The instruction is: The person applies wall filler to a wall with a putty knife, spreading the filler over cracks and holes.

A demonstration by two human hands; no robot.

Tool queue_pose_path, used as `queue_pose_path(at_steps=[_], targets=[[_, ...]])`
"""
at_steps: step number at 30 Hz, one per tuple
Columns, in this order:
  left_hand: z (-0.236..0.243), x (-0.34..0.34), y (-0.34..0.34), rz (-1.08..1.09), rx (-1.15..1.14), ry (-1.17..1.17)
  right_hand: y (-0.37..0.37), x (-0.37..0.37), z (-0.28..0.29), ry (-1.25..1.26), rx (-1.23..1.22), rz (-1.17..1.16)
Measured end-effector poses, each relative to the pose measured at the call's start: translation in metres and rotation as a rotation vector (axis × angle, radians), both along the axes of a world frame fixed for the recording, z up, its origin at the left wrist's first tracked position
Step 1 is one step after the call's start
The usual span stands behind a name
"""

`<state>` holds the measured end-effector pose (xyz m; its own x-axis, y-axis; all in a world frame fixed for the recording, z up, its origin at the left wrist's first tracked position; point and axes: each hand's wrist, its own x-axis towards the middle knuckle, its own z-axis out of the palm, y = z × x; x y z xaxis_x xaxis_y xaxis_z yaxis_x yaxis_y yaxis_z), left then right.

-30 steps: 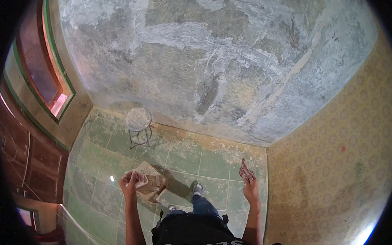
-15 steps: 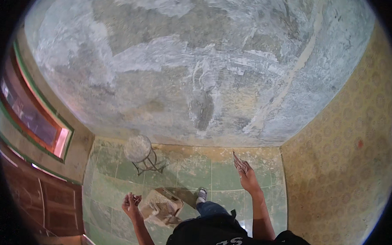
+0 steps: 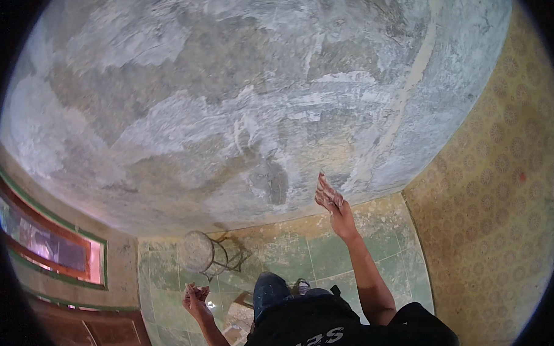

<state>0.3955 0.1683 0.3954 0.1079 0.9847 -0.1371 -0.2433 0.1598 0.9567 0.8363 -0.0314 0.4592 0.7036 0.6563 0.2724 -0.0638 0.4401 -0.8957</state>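
Note:
My right hand (image 3: 330, 196) reaches up in front of the patchy grey wall (image 3: 217, 140), its fingers stretched out and smeared with whitish paste. I see no tool in it, and whether the fingertips touch the wall I cannot tell. Low on the left, my left hand (image 3: 196, 296) is curled above the floor, with pale smears on the fingers. What lies in it, if anything, is too small to make out. White patches and a pale strip (image 3: 420, 65) of filler run over the wall.
A round stool (image 3: 196, 251) with metal legs stands by the wall's foot on green tiles (image 3: 286, 255). A dusty, pale box-like thing (image 3: 238, 321) is partly hidden beside my leg. Patterned wallpaper (image 3: 496, 180) covers the right wall; a window (image 3: 49, 238) and brown cabinet (image 3: 94, 328) are left.
My right hand has risen toward the wall. My left hand has shifted slightly right and down in view. The view has turned, and I stand closer to the wall with one knee forward.

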Motion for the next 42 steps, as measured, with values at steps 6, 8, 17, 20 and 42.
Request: queue_pose_path(at_steps=[6,8,17,20,42], targets=[[-0.011,0.075,0.086,-0.105,-0.036,-0.005,0.057,0.078,0.022,0.041,0.082,-0.250],[-0.006,0.102,0.117,-0.178,-0.028,0.024,0.072,0.100,0.028,0.027,0.090,-0.303],[0.012,0.193,0.252,-0.461,0.052,0.104,0.134,0.143,0.047,-0.058,0.085,-0.534],[0.019,0.220,0.279,-0.580,0.097,0.159,0.142,0.147,0.041,-0.100,0.006,-0.587],[-0.012,0.291,0.312,-0.909,0.018,0.187,0.170,0.136,0.047,-0.098,-0.159,-0.701]])
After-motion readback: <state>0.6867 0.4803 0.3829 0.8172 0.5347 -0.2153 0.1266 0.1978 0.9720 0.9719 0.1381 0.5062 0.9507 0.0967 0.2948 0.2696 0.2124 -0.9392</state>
